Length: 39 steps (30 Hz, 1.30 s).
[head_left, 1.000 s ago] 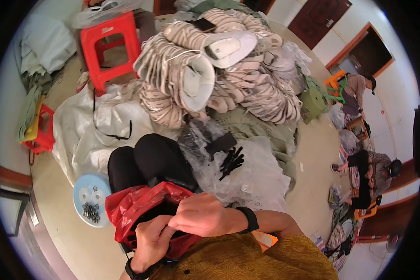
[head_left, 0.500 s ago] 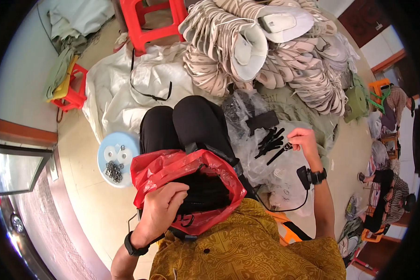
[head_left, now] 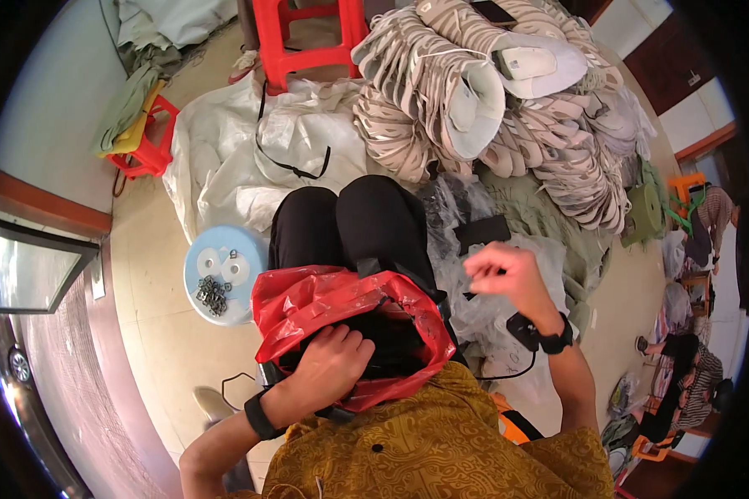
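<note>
My left hand (head_left: 334, 366) reaches into a red plastic bag (head_left: 295, 287) lying open on my lap. Its fingers are curled over the black contents (head_left: 395, 341), and what they grip, if anything, is hidden. To the right of the bag, my right hand (head_left: 508, 279) is raised over clear plastic wrapping (head_left: 549, 262), its fingers apart and nothing visible in them. The black straps beneath it are mostly covered by the hand. A flat black piece (head_left: 483, 233) lies just beyond. On the left, small metal buckles (head_left: 212, 297) are heaped on a round light-blue stool (head_left: 248, 299).
Bundled beige-and-white shoe uppers (head_left: 424, 83) are piled ahead, beside a white sheet (head_left: 225, 158). Red stools (head_left: 316, 60) stand at the far side and left. A black device (head_left: 522, 331) with a cable sits at my right wrist. Other people (head_left: 707, 382) are at the far right.
My right hand has moved left and slightly down; the black strap it held no longer shows in it. My left hand has gone deeper into the bag, fingers curled. The whole view has shifted slightly.
</note>
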Tool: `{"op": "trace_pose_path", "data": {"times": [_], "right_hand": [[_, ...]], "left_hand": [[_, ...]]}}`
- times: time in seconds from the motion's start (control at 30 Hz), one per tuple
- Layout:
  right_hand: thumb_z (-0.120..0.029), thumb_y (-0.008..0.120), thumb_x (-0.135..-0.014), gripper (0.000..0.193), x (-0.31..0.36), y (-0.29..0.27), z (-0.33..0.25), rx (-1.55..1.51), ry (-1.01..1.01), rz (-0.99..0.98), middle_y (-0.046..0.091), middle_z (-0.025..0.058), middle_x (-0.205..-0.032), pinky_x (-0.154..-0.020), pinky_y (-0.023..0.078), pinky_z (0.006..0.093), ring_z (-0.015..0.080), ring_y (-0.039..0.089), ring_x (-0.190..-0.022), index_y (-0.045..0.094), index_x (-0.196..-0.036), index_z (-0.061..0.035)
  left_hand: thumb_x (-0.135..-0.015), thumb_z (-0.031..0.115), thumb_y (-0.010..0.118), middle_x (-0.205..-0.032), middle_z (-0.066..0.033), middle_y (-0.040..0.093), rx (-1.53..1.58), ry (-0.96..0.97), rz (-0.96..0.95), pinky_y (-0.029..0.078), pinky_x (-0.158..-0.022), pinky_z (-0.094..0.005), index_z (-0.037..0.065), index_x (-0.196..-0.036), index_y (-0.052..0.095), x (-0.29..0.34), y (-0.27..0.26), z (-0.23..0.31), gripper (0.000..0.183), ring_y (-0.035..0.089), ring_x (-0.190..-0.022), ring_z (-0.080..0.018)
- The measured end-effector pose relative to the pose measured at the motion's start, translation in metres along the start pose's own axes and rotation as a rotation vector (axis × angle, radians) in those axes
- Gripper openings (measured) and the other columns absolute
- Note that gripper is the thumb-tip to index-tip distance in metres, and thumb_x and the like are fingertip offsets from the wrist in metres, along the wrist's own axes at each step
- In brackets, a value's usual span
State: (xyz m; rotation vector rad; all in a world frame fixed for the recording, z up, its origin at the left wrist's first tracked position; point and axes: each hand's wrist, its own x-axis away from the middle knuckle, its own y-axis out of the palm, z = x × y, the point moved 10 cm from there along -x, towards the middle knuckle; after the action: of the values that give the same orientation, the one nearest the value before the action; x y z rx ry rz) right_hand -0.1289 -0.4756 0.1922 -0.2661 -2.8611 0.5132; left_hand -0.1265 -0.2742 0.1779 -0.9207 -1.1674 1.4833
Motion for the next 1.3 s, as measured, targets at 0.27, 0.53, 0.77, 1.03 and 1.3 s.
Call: {"op": "trace_pose_path", "data": {"times": [0.27, 0.53, 0.77, 1.03, 1.3], "right_hand": [[-0.009, 0.069, -0.056, 0.029, 0.051, 0.099, -0.132, 0.603, -0.808, -0.116, 0.053, 0.0032, -0.071, -0.055, 0.042, 0.0287, 0.0173, 0.053, -0.063, 0.058, -0.081, -0.0014], [-0.009, 0.068, -0.065, 0.021, 0.017, 0.093, -0.093, 0.126, -0.32, -0.297, 0.061, 0.0069, -0.069, -0.049, 0.041, 0.0224, 0.015, 0.057, -0.054, 0.063, -0.084, -0.0033], [-0.008, 0.069, -0.064, 0.03, 0.019, 0.096, -0.109, 0.151, -0.508, -0.219, 0.062, 0.0059, -0.073, -0.056, 0.043, 0.0239, 0.0174, 0.058, -0.062, 0.062, -0.093, -0.006], [-0.008, 0.07, -0.063, 0.027, 0.018, 0.088, -0.104, 0.245, -0.458, -0.191, 0.062, 0.0063, -0.076, -0.062, 0.046, 0.0255, 0.0194, 0.06, -0.069, 0.063, -0.089, -0.0052], [0.0, 0.072, -0.058, 0.025, 0.004, 0.058, -0.098, -0.147, -0.292, -0.085, 0.063, 0.0061, -0.073, -0.061, 0.046, 0.021, 0.0153, 0.06, -0.066, 0.063, -0.081, -0.0005]], "left_hand": [[-0.074, 0.005, 0.055, -0.07, -0.0083, 0.052, 0.735, -0.074, 0.381, 0.045, -0.052, -0.0317, 0.002, -0.083, 0.05, -0.003, -0.077, 0.003, 0.01, 0.055, -0.059, -0.0228], [-0.084, 0.008, 0.049, -0.082, -0.0091, 0.058, 1.617, -0.586, 0.147, 0.047, -0.056, -0.0232, 0.0, -0.1, 0.052, 0.038, -0.033, -0.043, 0.018, 0.058, -0.064, -0.0128], [-0.088, 0.01, 0.04, -0.084, -0.0144, 0.057, 1.923, -0.583, 0.218, 0.048, -0.057, -0.0258, -0.002, -0.103, 0.047, 0.041, -0.034, -0.05, 0.02, 0.059, -0.063, -0.0169], [-0.089, 0.01, 0.038, -0.085, -0.0153, 0.058, 2.036, -0.541, 0.263, 0.049, -0.057, -0.0288, -0.002, -0.104, 0.047, 0.03, -0.036, -0.047, 0.021, 0.059, -0.062, -0.0197], [-0.083, 0.008, 0.05, -0.087, -0.014, 0.059, 1.556, -0.43, 0.33, 0.048, -0.063, -0.032, -0.001, -0.098, 0.051, 0.028, -0.051, -0.048, 0.018, 0.059, -0.07, -0.0212]]}}
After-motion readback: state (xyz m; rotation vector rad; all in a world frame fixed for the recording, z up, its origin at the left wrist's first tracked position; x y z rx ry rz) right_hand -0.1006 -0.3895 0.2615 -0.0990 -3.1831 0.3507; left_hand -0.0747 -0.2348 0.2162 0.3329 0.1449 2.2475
